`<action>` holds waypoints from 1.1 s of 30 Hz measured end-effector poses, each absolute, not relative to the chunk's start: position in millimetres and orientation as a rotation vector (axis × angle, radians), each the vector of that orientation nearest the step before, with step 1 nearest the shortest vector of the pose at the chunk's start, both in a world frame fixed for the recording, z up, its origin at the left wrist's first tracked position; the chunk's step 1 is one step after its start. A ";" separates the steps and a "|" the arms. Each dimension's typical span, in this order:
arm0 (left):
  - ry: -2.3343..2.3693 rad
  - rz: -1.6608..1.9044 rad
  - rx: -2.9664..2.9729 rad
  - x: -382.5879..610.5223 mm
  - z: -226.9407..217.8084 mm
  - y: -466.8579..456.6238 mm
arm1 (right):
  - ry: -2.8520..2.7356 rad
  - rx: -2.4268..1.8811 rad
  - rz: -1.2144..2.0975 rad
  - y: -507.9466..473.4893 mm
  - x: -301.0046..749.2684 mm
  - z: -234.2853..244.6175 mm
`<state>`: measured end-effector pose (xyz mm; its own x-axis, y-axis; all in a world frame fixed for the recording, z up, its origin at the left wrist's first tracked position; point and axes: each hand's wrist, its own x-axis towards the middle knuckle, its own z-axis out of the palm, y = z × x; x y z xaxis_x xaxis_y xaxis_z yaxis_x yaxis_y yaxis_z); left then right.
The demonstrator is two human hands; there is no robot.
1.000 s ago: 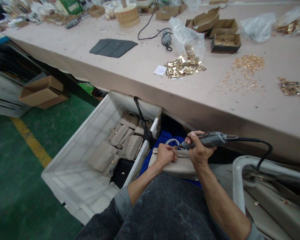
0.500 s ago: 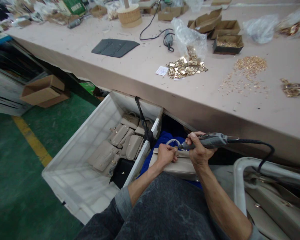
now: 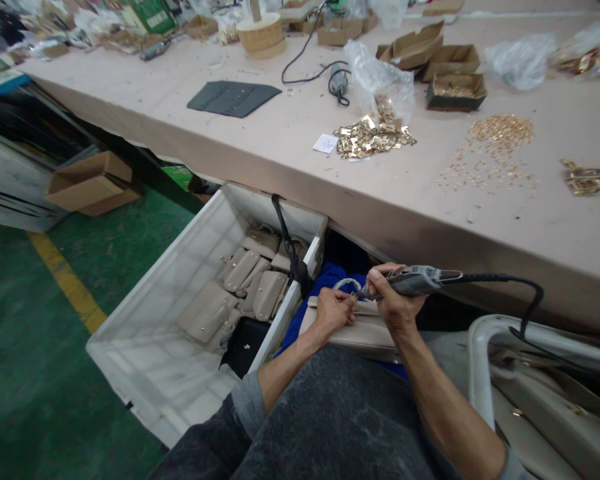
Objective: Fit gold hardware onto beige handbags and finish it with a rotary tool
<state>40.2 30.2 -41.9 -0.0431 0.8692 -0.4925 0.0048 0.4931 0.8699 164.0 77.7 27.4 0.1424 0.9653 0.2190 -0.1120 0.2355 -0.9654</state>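
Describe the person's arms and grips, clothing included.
The left grip and right grip are ungloved hands; the forearms are bare. The left sleeve is mottled dark grey with a lighter grey cuff; only a grey edge of the right sleeve shows.

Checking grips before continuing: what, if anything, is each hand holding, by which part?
Right hand: grey cylindrical corded tool, held around its front part. Left hand: fingers at a small gold metal fitting; grip unclear.

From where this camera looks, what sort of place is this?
Probably a handbag workshop: beige handbags lie in a white crate, golden metal fittings are heaped on the worktable, and the right hand holds a corded power tool.
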 end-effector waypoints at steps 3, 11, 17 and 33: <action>1.451 0.831 0.831 39.7 -41.9 29.9 | -1.201 -1.012 1.000 76.0 163.7 32.6; 1.469 0.836 0.864 37.3 -39.6 29.1 | -1.339 -1.006 0.996 73.0 163.8 36.3; 1.450 0.857 0.880 35.9 -37.1 28.6 | -1.435 -0.947 1.064 73.5 162.1 38.7; 1.532 0.841 0.880 46.8 -44.8 30.9 | -1.012 -0.723 1.020 90.7 208.4 85.4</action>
<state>46.8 30.9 -44.8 -0.0978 0.8828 -0.4594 0.0863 0.4674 0.8798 208.4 90.7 85.4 0.1721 0.9271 0.3331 -0.3404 0.3733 -0.8630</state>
